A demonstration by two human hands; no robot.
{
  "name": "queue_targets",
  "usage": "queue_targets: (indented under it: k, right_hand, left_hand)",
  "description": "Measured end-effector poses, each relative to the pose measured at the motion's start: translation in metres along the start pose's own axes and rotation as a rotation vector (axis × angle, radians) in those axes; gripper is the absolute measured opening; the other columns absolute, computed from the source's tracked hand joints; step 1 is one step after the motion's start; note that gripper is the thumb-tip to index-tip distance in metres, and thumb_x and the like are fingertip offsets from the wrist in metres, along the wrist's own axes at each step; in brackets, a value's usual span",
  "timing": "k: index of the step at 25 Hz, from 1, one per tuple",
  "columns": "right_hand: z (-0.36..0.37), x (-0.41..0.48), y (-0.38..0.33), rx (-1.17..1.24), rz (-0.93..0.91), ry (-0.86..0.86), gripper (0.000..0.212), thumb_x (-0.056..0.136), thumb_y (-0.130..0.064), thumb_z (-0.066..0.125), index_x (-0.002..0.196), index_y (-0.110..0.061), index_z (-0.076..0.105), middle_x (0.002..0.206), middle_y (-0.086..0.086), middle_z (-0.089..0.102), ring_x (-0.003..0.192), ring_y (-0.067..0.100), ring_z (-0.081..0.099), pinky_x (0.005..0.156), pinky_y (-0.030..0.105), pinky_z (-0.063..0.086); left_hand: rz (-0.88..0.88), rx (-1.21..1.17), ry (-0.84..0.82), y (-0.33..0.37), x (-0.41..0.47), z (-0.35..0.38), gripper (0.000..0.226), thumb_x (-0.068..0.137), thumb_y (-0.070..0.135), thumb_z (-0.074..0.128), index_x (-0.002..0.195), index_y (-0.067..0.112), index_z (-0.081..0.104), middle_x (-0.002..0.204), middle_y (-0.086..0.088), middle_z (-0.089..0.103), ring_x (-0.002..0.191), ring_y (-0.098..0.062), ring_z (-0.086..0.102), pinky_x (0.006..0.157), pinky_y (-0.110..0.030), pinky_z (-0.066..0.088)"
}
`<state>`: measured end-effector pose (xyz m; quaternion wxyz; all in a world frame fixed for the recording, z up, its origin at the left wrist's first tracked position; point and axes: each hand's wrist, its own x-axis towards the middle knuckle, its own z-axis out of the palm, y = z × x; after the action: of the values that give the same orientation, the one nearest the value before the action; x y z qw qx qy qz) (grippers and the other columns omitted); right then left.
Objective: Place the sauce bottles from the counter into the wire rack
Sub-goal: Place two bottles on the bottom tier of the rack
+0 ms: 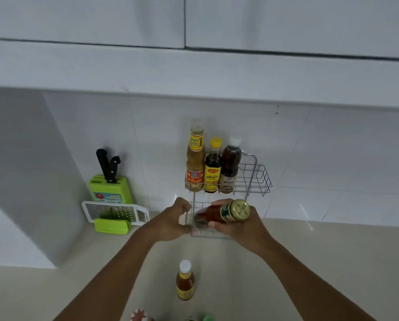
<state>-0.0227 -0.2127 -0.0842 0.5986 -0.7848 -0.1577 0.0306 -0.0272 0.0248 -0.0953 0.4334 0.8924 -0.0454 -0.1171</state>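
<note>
- My right hand (238,224) is wrapped around a gold-capped jar (221,214) of dark red sauce, fingers closed on its body, tipped over so the cap points up and to the right.
- The jar's bottom end is at the lower tier of the wire rack (256,179), against its front wires; I cannot tell whether it rests on the tier.
- My left hand (174,220) is curled around the left front corner of that lower tier, fingers closed on the wire.
- The rack hangs on the white tiled wall above the counter's back edge.
- In its upper tier three bottles stand upright in a row, filling the left part: a tall yellow-labelled bottle (195,158) at the left end, a dark bottle with a yellow cap (213,167) in the middle, and a brown bottle with a white cap (229,167) to its right. The right part of the tier holds nothing.
- On the counter (333,262), between my forearms, an orange sauce bottle with a white cap (185,282) stands upright, well apart from the rack.
- At the counter's near edge, cap tops (139,316) of more containers show, cut off by the frame.
- Toward the counter's back left corner stand a green knife block (110,188) with two black-handled knives and a white grater (115,213) leaning just before it.
</note>
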Motion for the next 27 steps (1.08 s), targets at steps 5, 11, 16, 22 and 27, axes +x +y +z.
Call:
queue_targets:
  k: [5,11,16,22,27]
  right_hand:
    - [0.023,0.023,0.050,-0.042,0.034,0.044,0.051,0.063,-0.008,0.095,0.107,-0.024,0.076,0.106,-0.008,0.077,0.103,0.010,0.072,0.089,0.041,0.061]
    - [0.055,0.065,0.087,-0.094,0.066,0.054,0.053,0.063,0.004,0.092,0.103,-0.023,0.072,0.106,0.002,0.073,0.094,0.001,0.071,0.073,0.018,0.059]
    - [0.063,0.095,0.099,-0.246,0.188,-0.050,0.043,0.066,-0.010,0.092,0.103,-0.023,0.074,0.094,-0.006,0.074,0.086,0.000,0.068,0.077,0.015,0.054]
    - [0.065,0.124,0.102,-0.403,0.245,-0.181,0.051,0.076,-0.029,0.087,0.120,-0.014,0.066,0.106,-0.003,0.069,0.094,0.014,0.064,0.081,0.029,0.049]
    - [0.070,0.133,0.103,-0.427,0.194,-0.243,0.054,0.077,-0.029,0.086,0.125,-0.015,0.066,0.114,-0.003,0.070,0.103,0.013,0.064,0.089,0.028,0.048]
  left_hand:
    - [-0.216,-0.396,0.138,-0.038,0.043,-0.003,0.045,0.094,-0.015,0.038,0.134,0.005,0.047,0.123,-0.011,0.057,0.092,-0.004,0.059,0.061,-0.004,0.047]
    - [-0.486,-0.408,0.178,-0.087,0.082,0.037,0.043,0.096,0.002,0.043,0.138,0.007,0.047,0.120,-0.017,0.062,0.072,-0.011,0.054,0.058,-0.019,0.045]
    - [-0.539,-0.491,0.088,-0.114,0.094,0.066,0.024,0.090,0.003,0.046,0.104,-0.001,0.065,0.093,-0.021,0.064,0.062,-0.013,0.048,0.057,-0.025,0.039]
    - [-0.509,-0.557,0.082,-0.112,0.093,0.069,0.033,0.089,-0.007,0.047,0.071,0.012,0.067,0.062,-0.004,0.053,0.054,-0.014,0.046,0.055,-0.026,0.033]
    - [-0.479,-0.476,0.103,-0.114,0.091,0.067,0.032,0.092,0.000,0.046,0.114,0.001,0.070,0.111,-0.029,0.068,0.074,-0.018,0.056,0.069,-0.027,0.046]
